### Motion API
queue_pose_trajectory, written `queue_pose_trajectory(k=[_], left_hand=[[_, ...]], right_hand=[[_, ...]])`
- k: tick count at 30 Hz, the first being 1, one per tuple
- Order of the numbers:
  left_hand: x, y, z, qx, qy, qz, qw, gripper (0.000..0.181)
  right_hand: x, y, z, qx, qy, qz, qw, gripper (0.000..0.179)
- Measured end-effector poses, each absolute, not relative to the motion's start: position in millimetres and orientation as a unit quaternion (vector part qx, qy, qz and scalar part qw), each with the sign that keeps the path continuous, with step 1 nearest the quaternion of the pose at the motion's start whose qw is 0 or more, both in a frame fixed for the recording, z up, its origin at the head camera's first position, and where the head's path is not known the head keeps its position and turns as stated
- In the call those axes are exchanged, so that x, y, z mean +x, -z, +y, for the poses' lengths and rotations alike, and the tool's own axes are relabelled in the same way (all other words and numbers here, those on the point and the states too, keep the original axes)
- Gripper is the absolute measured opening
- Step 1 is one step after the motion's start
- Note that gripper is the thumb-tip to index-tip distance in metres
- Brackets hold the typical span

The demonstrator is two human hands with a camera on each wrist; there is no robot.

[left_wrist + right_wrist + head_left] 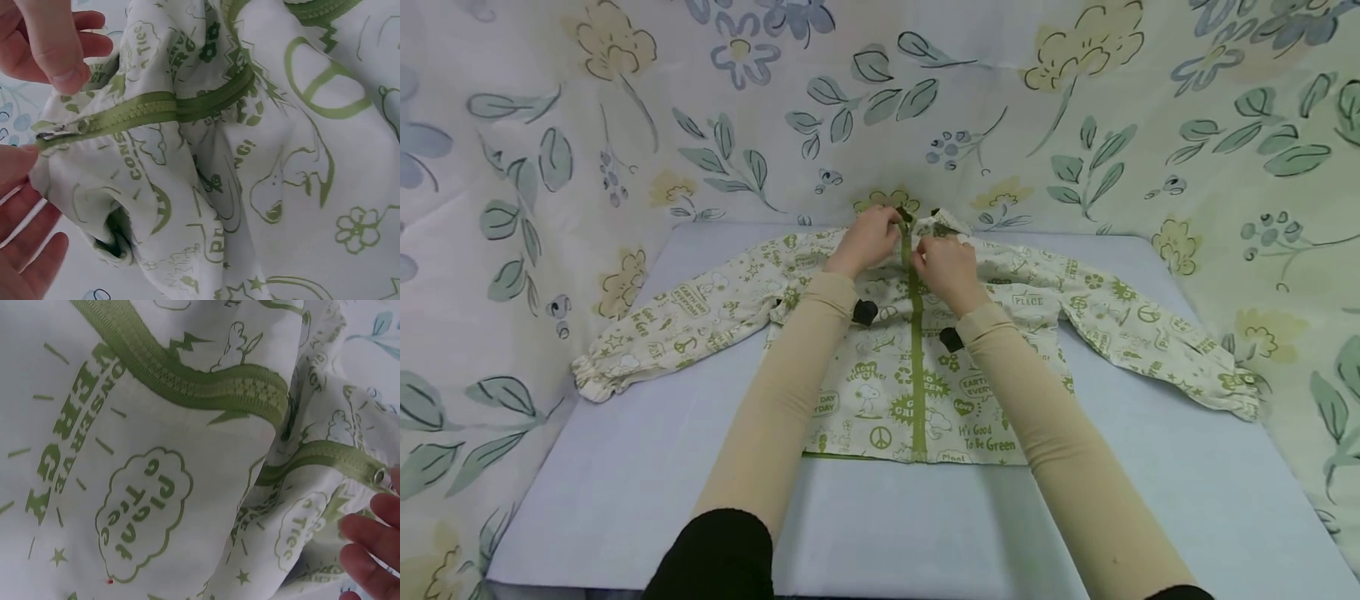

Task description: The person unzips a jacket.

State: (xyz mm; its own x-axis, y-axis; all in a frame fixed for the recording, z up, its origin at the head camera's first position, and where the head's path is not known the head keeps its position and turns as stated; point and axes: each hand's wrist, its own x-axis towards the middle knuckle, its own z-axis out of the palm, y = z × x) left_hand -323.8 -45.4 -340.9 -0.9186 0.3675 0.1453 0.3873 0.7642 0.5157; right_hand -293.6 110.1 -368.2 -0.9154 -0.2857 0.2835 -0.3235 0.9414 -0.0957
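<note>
A white jacket (865, 408) with green print lies face up, both sleeves spread wide. Its green zipper (917, 367) runs down the front and is closed along the visible length. In the left wrist view the metal zipper pull (65, 129) lies at the collar end. My left hand (868, 237) is at the collar, pinching the edge by the zipper's top between thumb and fingers. Across the zipper, my right hand (947, 265) hovers close to the pull with loosely bent fingers (372, 540). The left wrist view shows nothing between its thumb and fingers.
The jacket rests on a white table (880, 525), its hem toward me. Floral cloth (985, 92) hangs behind the table and along both sides. The left sleeve end (602, 375) and right sleeve end (1236, 392) reach near the table's side edges.
</note>
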Motion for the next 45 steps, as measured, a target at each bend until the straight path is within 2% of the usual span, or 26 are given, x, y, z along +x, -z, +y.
queue_pose_trajectory(k=[7,13,18,28,45], left_hand=[[-323,345,-48,-0.220,0.293,-0.930,0.035,0.017],[-321,343,-47,-0.245,0.298,-0.921,0.049,0.013],[-318,336,-46,-0.256,0.308,-0.915,0.048,0.010],[-315,334,-47,-0.248,0.357,-0.901,0.016,0.013],[-316,339,-55,-0.233,0.392,-0.890,0.020,0.015]], right_hand=[[-294,372,107,0.151,-0.091,-0.976,0.125,0.024],[-296,373,106,0.144,-0.161,-0.968,0.130,0.028],[-293,367,106,0.117,-0.210,-0.964,0.112,0.030],[-293,360,101,0.087,-0.256,-0.958,0.091,0.032],[-292,368,100,0.124,-0.446,-0.884,0.061,0.024]])
